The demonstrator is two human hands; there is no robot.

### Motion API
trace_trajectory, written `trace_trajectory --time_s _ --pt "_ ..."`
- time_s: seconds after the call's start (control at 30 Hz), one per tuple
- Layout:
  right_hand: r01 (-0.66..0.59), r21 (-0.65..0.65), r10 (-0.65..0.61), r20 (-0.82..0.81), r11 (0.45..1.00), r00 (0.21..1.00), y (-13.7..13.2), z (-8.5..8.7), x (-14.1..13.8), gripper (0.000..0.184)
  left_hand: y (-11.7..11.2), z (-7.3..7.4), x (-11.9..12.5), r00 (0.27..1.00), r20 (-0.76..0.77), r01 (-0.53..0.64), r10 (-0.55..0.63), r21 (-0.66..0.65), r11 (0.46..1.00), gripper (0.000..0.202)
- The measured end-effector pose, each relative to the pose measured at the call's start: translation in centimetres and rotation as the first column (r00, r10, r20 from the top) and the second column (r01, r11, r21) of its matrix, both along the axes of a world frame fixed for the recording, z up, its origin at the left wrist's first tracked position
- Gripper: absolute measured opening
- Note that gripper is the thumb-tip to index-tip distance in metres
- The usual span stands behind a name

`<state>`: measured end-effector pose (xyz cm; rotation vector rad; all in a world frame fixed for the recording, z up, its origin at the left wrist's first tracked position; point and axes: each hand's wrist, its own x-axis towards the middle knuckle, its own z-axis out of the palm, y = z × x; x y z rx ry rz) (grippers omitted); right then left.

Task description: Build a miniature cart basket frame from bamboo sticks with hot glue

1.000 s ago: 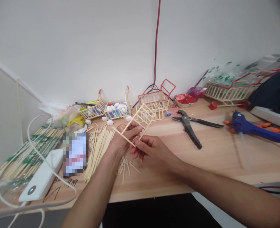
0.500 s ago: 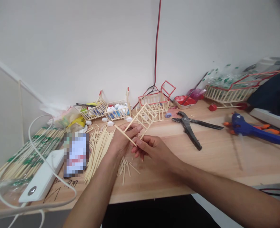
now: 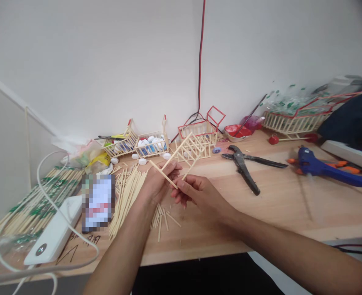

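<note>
A small frame of thin wooden sticks (image 3: 177, 151) is held up over the table between both hands. My left hand (image 3: 160, 180) is closed on its left side, thumb and fingers pinching near the lower crosspiece. My right hand (image 3: 201, 194) pinches the lower right corner, where the crosspiece meets another stick. Behind the frame stands an unpainted stick basket (image 3: 207, 152), partly overlapped by it. Under the hands lie several short cut sticks (image 3: 160, 223), and a pile of long sticks (image 3: 128, 196) is beside my left forearm.
Black pliers (image 3: 244, 172) and a blue glue gun (image 3: 316, 166) lie to the right. Along the wall are small stick carts (image 3: 152, 152), a red-rimmed basket (image 3: 196, 129) and a bowl of red paint (image 3: 238, 132). A white power strip (image 3: 53, 233), its cable and bundled sticks (image 3: 42, 200) occupy the left.
The stick frame has tilted slightly in my hands, which keep the same grip. The whole view has shifted a little; nothing else has visibly moved.
</note>
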<state>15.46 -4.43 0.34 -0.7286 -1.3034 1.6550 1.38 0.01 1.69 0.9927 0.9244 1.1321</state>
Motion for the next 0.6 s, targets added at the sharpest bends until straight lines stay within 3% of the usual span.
trace_trajectory --time_s 0.1,0.27,0.5,0.6 --pt "0.005 -0.012 -0.005 -0.016 1.0 1.0 -0.03 0.08 0.02 0.034 0.35 -0.19 -0.03 0.997 0.053 -0.057 0.057 -0.004 0.998 0.029" --pt "0.0 -0.027 -0.001 -0.058 1.0 0.998 -0.08 0.26 0.04 0.032 0.57 -0.44 -0.18 0.993 0.0 -0.12 0.12 -0.005 0.993 0.025" --pt "0.015 -0.029 -0.017 -0.06 0.999 0.998 -0.04 0.25 0.02 0.033 -0.08 -0.76 -0.29 1.0 -0.008 -0.005 0.006 0.076 0.997 0.037" --pt "0.014 -0.028 -0.017 -0.09 1.0 0.996 0.11 0.0 0.03 0.031 -0.16 -0.59 -0.2 1.0 -0.021 -0.014 0.016 0.085 0.996 0.039"
